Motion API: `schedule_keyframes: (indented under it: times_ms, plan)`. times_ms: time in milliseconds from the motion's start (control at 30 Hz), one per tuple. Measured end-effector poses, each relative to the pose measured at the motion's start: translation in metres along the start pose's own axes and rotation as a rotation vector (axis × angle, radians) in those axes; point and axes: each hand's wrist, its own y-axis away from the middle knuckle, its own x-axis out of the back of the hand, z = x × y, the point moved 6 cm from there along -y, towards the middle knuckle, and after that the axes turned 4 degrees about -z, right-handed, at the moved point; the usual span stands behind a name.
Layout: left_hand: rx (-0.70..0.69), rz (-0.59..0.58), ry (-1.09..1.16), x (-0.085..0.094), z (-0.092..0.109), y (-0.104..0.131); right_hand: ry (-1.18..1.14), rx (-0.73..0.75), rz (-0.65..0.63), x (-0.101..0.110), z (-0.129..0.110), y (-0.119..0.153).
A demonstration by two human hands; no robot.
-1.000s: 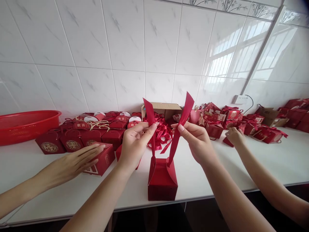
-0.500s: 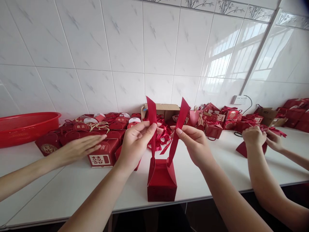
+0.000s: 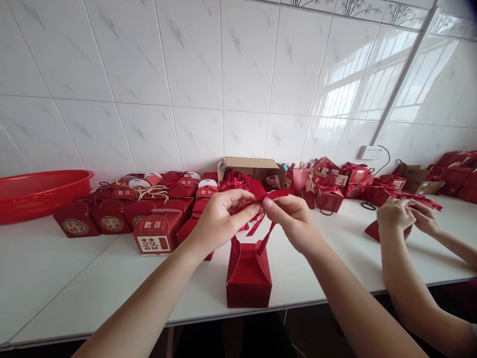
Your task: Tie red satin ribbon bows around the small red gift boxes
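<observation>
A small red gift box (image 3: 248, 278) stands upright near the table's front edge, its curved top flaps drawn inward. Red ribbon (image 3: 265, 238) rises from both sides of its top. Above the box, my left hand (image 3: 227, 214) pinches one ribbon end between thumb and fingers. My right hand (image 3: 288, 214) pinches the other end close beside it. The two ends cross between my fingertips, which nearly touch; the exact overlap is partly hidden by the fingers.
Finished-looking red boxes (image 3: 158, 231) crowd the left. A red basin (image 3: 40, 194) sits far left. Behind my hands is a cardboard box (image 3: 249, 163) with ribbons. At right, another person's hands (image 3: 404, 216) work over a red box; more boxes (image 3: 330, 199) line the wall.
My hands have come together, bringing the two upright ribbon ends across each other. Another person's hand at the left has gone out of view.
</observation>
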Motion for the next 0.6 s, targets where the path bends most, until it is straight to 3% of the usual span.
schedule_keyframes:
  times_ms: [100, 200, 300, 467, 533, 600]
  plan:
    - [0.072, 0.012, 0.188, 0.005, -0.010, 0.000, 0.179, 0.111, -0.059, 0.002, -0.002, 0.000]
    - [0.153, 0.031, 0.378, 0.011, -0.019, 0.001, 0.504, 0.344, -0.195, -0.002, -0.010, 0.003]
    - [0.214, 0.020, 0.528, 0.013, -0.025, 0.000, 0.770, 0.506, -0.252, -0.004, -0.013, 0.007]
    - [0.323, -0.096, 0.624, 0.006, -0.029, 0.002, 0.960, 0.570, -0.218, -0.002, -0.012, 0.007]
    - [0.282, -0.099, 0.571, 0.004, -0.028, 0.003, 0.952, 0.562, -0.209, -0.002, -0.010, 0.007]
    - [0.170, -0.028, 0.374, 0.007, -0.023, 0.004, 0.886, 0.513, -0.166, -0.002, -0.008, 0.006]
